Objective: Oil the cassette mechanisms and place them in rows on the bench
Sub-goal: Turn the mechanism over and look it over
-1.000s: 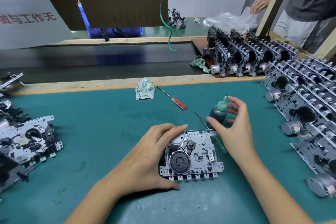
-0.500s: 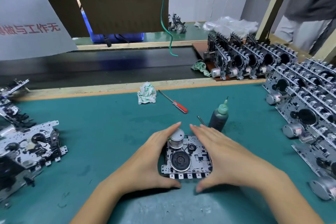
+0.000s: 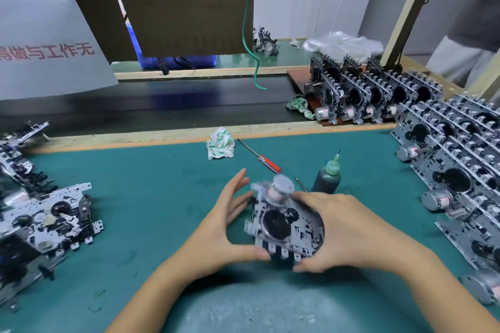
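Cassette mechanism [image 3: 284, 224] sits between my two hands just above the green bench mat [image 3: 151, 197], tilted and blurred, its motor can uppermost. My right hand [image 3: 349, 232] grasps its right edge, fingers wrapped over the plate; my left hand [image 3: 227, 227] has only the thumb under the lower edge, the fingers spread and off the metal. I judge the oiling of this unit is over and I am at the placing step. Beyond stands the oil bottle [image 3: 328, 177], upright and untouched, with a red-handled screwdriver [image 3: 259, 156] near it. Next I must carry it right, to the standing rows [image 3: 457, 170], and set it upright against its neighbour.
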The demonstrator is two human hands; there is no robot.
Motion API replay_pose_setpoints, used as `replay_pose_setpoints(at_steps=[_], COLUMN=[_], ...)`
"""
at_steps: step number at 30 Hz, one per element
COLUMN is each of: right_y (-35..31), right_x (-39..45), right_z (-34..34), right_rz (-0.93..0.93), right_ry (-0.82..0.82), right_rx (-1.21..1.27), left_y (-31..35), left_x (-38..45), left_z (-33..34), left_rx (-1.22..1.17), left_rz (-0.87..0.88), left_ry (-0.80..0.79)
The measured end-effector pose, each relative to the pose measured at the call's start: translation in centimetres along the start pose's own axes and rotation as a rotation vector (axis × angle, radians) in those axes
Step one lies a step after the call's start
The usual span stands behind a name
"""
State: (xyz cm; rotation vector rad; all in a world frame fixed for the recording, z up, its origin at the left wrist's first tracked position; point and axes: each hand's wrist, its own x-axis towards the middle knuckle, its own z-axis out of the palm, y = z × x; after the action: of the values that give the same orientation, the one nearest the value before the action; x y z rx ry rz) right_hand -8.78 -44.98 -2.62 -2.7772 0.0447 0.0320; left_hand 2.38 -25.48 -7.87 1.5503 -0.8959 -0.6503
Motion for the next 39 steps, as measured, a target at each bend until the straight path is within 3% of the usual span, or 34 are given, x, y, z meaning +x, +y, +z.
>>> replay_pose_setpoints(at_steps=[4,6,9,12,15,17,20,22,24,28,33,39], right_y=[-0.8,-1.5,-2.5,-2.4,-2.1,-1.5,0.4,0.8,0.8,1.0,1.2,0.4], right_x=[-0.2,0.0,0.3,0.5,0.4,0.3,-0.5,-1.0,-1.1,-1.2,-1.1,1.3], right_z=[0.6,1.6,3.3,4.4,3.8,3.0,2.9,3.0,3.2,4.0,3.5,3.7], right_rz=[-0.042,-0.067,-0.113,-0.011,0.1,0.17,0.31,0.415,0.469,0.53,0.559,0.413], right_ry=[-0.164,-0.317,-0.469,-0.399,-0.17,0.054,0.522,0.71,0.667,0.36,0.295,0.187], right_rx=[1.03,1.35,1.577,1.616,1.391,1.048,0.432,0.136,-0.049,-0.137,-0.165,-0.215], left_y=[1.1,0.9,0.1,0.6,0.2,0.1,-0.3,-0.2,-0.1,-0.2,-0.4,-0.8], left_x=[0.4,0.0,0.4,0.4,0.3,0.4,0.7,0.8,0.9,0.9,0.8,1.0], left_z=[1.0,1.4,1.9,1.9,2.1,2.1,1.8,1.6,1.6,1.6,1.2,1.1], left_rx=[-0.552,-0.792,-1.023,-1.056,-1.082,-1.067,-1.15,-1.159,-1.147,-1.195,-1.302,-1.28], left_rz=[-0.118,-0.23,-0.384,-0.329,-0.283,-0.24,-0.275,-0.298,-0.328,-0.361,-0.412,-0.447], left_ry=[-0.107,-0.143,-0.207,-0.291,-0.187,-0.103,0.014,0.064,0.065,0.038,0.051,0.045])
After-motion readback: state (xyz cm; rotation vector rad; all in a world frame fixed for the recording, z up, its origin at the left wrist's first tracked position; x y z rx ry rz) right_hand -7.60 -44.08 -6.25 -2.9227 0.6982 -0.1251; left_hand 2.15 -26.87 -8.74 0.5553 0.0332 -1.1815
